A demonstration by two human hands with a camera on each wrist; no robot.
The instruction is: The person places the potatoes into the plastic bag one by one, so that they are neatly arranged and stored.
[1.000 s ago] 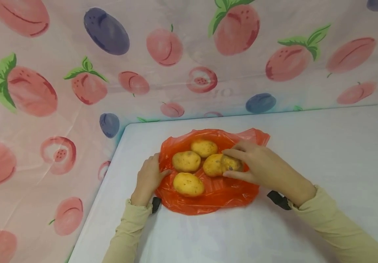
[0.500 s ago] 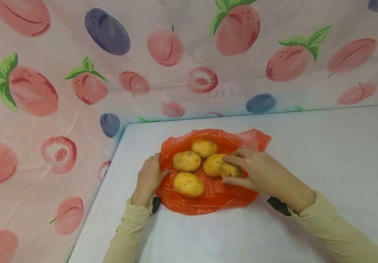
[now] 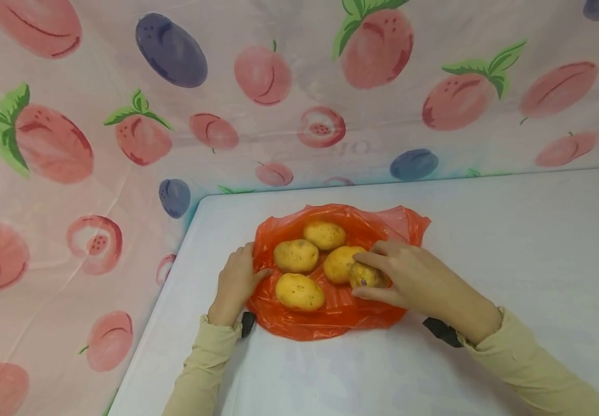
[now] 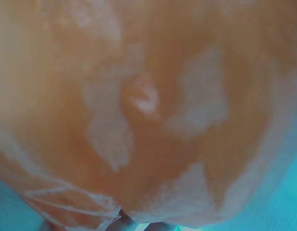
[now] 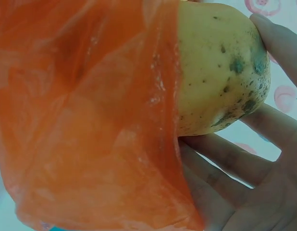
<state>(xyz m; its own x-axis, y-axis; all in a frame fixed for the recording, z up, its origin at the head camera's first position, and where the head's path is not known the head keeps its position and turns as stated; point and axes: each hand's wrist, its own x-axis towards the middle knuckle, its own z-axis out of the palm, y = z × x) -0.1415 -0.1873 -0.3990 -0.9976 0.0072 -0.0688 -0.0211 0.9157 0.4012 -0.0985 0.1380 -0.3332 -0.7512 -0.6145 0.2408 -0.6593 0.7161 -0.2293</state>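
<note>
An orange-red plastic bag [image 3: 331, 320] lies spread with its mouth up, with several yellow potatoes in it. My right hand [image 3: 414, 271] holds a potato [image 3: 365, 276] at the bag's right side, thumb on one side and fingers on the other. In the right wrist view that potato [image 5: 225, 72] shows dark green-black spots, and the bag covers part of it. Against it sits another potato [image 3: 342, 264]. At the left rim, my left hand [image 3: 237, 277] grips the bag, its thumb inside. Blurred bag plastic [image 4: 153, 144] fills most of the left wrist view, hiding the fingers.
Three potatoes lie on the bag's left side: one at the back [image 3: 324, 234], one in the middle [image 3: 296, 256] and one at the front [image 3: 300, 292]. Beneath is a white table [image 3: 513, 242]. A fruit-printed cloth [image 3: 289, 34] hangs behind and left.
My right hand has moved slightly toward me with the spotted potato. The potato against it has shifted a little to the right and nearer. My left hand stays in place.
</note>
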